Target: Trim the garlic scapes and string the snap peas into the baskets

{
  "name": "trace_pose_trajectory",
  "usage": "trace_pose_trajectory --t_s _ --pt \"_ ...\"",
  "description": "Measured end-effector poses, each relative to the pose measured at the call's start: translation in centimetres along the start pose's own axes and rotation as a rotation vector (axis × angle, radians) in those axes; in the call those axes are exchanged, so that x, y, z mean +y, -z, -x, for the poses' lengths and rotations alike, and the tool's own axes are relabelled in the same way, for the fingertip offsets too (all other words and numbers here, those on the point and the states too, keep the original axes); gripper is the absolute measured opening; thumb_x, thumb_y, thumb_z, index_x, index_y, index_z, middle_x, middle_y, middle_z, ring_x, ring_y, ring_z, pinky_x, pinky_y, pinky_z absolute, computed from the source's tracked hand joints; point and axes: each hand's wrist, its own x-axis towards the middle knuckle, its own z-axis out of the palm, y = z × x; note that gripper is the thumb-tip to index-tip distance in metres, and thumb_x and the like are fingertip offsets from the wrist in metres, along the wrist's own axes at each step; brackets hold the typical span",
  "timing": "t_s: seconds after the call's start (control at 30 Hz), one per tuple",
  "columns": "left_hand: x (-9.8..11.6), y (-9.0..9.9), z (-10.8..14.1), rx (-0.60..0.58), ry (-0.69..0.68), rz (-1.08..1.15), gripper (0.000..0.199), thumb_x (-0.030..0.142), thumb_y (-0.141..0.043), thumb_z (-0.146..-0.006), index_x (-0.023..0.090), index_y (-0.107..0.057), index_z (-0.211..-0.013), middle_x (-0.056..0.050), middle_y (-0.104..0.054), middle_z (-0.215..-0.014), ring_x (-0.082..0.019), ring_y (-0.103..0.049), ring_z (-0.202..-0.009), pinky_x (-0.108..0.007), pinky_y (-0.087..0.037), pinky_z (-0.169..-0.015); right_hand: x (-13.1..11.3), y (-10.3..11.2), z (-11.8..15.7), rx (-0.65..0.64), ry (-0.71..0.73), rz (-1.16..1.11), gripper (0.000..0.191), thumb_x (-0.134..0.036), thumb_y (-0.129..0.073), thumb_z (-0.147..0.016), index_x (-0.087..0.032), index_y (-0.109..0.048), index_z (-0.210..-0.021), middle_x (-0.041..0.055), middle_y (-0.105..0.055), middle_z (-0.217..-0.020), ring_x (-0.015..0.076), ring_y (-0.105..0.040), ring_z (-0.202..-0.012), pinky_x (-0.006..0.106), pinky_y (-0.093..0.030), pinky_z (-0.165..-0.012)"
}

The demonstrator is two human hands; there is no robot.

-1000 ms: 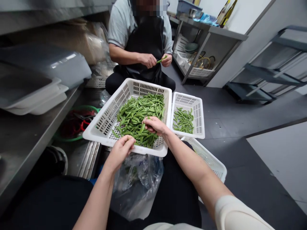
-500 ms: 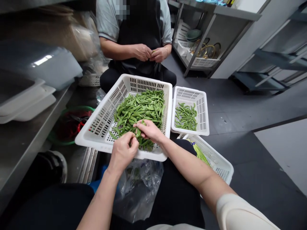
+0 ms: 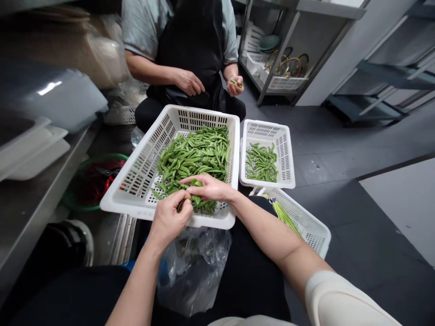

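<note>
A large white plastic basket [image 3: 136, 207] in front of me holds a heap of green pea pods [image 3: 193, 156]. Over its near side my right hand [image 3: 210, 188] is closed on several pea pods [image 3: 196, 183], which show between thumb and fingers. My left hand [image 3: 173, 212] pinches at the end of a pod close to the right fingertips; the exact hold is partly hidden by the fingers. To the right, a smaller white basket [image 3: 287, 156] contains more pea pods [image 3: 263, 163].
Across the basket sits a person in a black apron [image 3: 190, 50], with green pods in one hand [image 3: 235, 86]. A lower white basket [image 3: 321, 231] holds bundled green stalks [image 3: 285, 215]. A clear plastic bag [image 3: 197, 271] hangs below. At left are a metal shelf [image 3: 44, 199] and a green basin [image 3: 73, 197].
My right fingers have stretched further over the pods, and both hands stay together. The person opposite has drawn their hands apart. The whole view has shifted slightly.
</note>
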Motion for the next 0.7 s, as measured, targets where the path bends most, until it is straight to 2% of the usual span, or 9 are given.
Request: trace_pose_trajectory --t_s 0.07,0.17,0.27,0.37,0.47,0.53,0.6,0.67,0.7 --pt "-0.2 0.5 -0.2 0.086 0.12 0.146 0.013 0.03 -0.05 -0.066 0.02 -0.053 -0.059 0.004 -0.048 -0.052 -0.011 -0.043 -0.052 -0.023 -0.033 -0.051 -0.1 -0.1 0.2 0.044 0.019 -0.013 0.039 -0.032 -0.068 -0.078 -0.015 -0.049 -0.108 -0.0098 -0.043 -0.051 0.0012 -0.026 -0.036 0.013 -0.019 -0.033" --pt "-0.6 1.4 -0.5 0.251 0.352 0.572 0.01 0.028 -0.056 -0.059 0.02 -0.049 -0.059 0.008 -0.039 -0.047 -0.007 -0.029 -0.041 -0.019 -0.022 -0.039 -0.4 0.0 0.5 -0.025 -0.012 -0.102 0.038 -0.037 -0.071 -0.073 -0.017 -0.045 -0.094 -0.0068 -0.053 -0.056 0.001 -0.028 -0.036 0.012 -0.019 -0.033" --pt "-0.9 1.7 -0.6 0.275 0.461 0.824 0.014 0.028 -0.058 -0.058 0.019 -0.047 -0.06 0.009 -0.039 -0.049 -0.004 -0.022 -0.036 -0.017 -0.012 -0.036 -0.4 0.1 0.3 -0.119 -0.052 -0.163 0.041 -0.043 -0.072 -0.07 -0.017 -0.044 -0.085 -0.0059 -0.054 -0.055 0.0003 -0.026 -0.036 0.012 -0.019 -0.033" --pt "-0.9 1.0 -0.7 0.185 0.444 0.72 0.022 0.04 -0.056 -0.066 0.019 -0.051 -0.064 0.006 -0.043 -0.051 -0.006 -0.027 -0.039 -0.019 -0.015 -0.036 -0.1 -0.1 0.1 -0.14 -0.065 -0.2 0.044 -0.048 -0.071 -0.067 -0.017 -0.045 -0.084 -0.0067 -0.053 -0.054 0.0003 -0.023 -0.036 0.012 -0.017 -0.033" --pt "-0.9 0.3 -0.8 0.14 0.353 0.525 0.031 0.043 -0.057 -0.07 0.019 -0.047 -0.055 0.005 -0.039 -0.05 -0.008 -0.032 -0.047 -0.02 -0.025 -0.042 -0.2 -0.3 0.0 -0.147 -0.069 -0.125 0.042 -0.051 -0.067 -0.069 -0.017 -0.046 -0.083 -0.0066 -0.051 -0.056 0.0014 -0.023 -0.037 0.015 -0.017 -0.035" --pt "-0.8 0.2 -1.0 0.138 0.293 0.382 0.032 0.039 -0.058 -0.071 0.018 -0.045 -0.051 0.005 -0.036 -0.049 -0.009 -0.033 -0.05 -0.021 -0.028 -0.047 -0.3 -0.5 0.1 -0.088 -0.028 0.064 0.039 -0.05 -0.065 -0.071 -0.017 -0.047 -0.083 -0.0057 -0.051 -0.059 0.0032 -0.029 -0.04 0.017 -0.021 -0.038" --pt "-0.8 0.2 -1.3 0.118 0.255 0.267 0.029 0.038 -0.057 -0.072 0.018 -0.049 -0.053 0.005 -0.038 -0.05 -0.01 -0.036 -0.053 -0.021 -0.03 -0.049 -0.6 -0.6 0.3 0.038 0.102 0.339 0.036 -0.044 -0.069 -0.069 -0.017 -0.049 -0.081 -0.0045 -0.051 -0.064 0.0052 -0.037 -0.049 0.018 -0.028 -0.045" --pt "-0.7 0.2 -1.4 0.076 0.286 0.306 0.028 0.04 -0.059 -0.071 0.017 -0.052 -0.056 0.005 -0.038 -0.05 -0.009 -0.035 -0.051 -0.021 -0.028 -0.047 -0.7 -0.8 0.4 0.116 0.252 0.566 0.029 -0.035 -0.07 -0.069 -0.017 -0.049 -0.077 -0.004 -0.051 -0.067 0.0067 -0.043 -0.057 0.019 -0.033 -0.053" --pt "-0.7 0.1 -1.5 0.047 0.326 0.384 0.029 0.043 -0.06 -0.07 0.018 -0.051 -0.058 0.006 -0.036 -0.048 -0.008 -0.032 -0.048 -0.02 -0.026 -0.044 -0.7 -1.0 0.5 0.11 0.3 0.622 0.025 -0.031 -0.067 -0.072 -0.017 -0.048 -0.077 -0.0037 -0.052 -0.067 0.0071 -0.045 -0.058 0.019 -0.034 -0.055"
